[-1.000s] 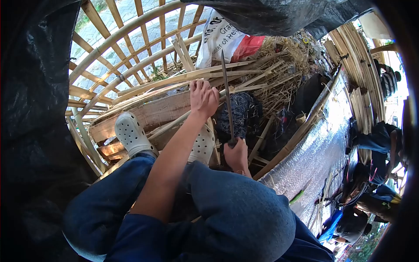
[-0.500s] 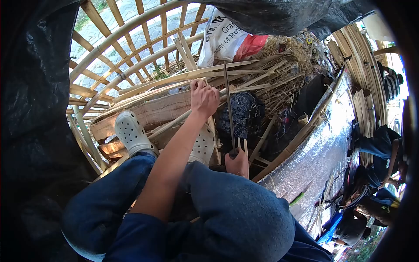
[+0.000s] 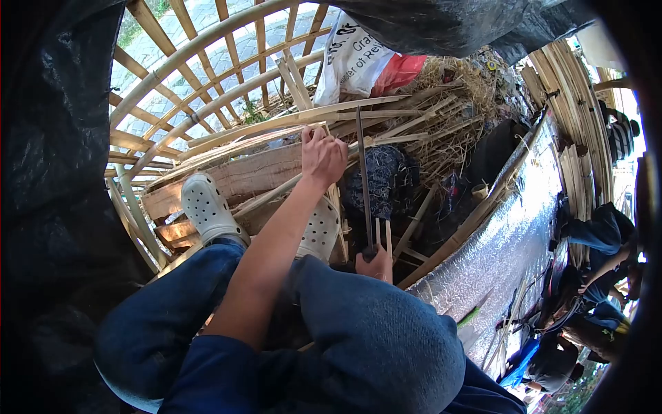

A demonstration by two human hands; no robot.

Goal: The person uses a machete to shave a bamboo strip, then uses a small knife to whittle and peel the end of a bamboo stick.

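My left hand (image 3: pixel 323 157) is closed at the end of a pale wood strip (image 3: pixel 234 153) that lies over a reddish-brown board (image 3: pixel 227 178). Lower and to the right, my right hand (image 3: pixel 374 263) wraps round the dark handle of a long, narrow blade (image 3: pixel 365 179). The blade points away from me, its tip just right of my left hand. Beside the blade lies a dark patterned cloth (image 3: pixel 383 181). Thin pale strips (image 3: pixel 383 234) stand next to my right hand. My feet wear light perforated clogs (image 3: pixel 207 207), one of them against the board.
A curved bamboo lattice (image 3: pixel 200 90) rises at the upper left. Split bamboo and shavings (image 3: pixel 441 131) pile up beyond the cloth, near a white and red sack (image 3: pixel 358 58). A silver foil sheet (image 3: pixel 496 255) slopes at the right. Other people (image 3: pixel 600 234) are at the far right.
My right hand and the blade have shifted slightly down, towards me. My left hand holds almost the same place. A person at the far right has moved an arm.
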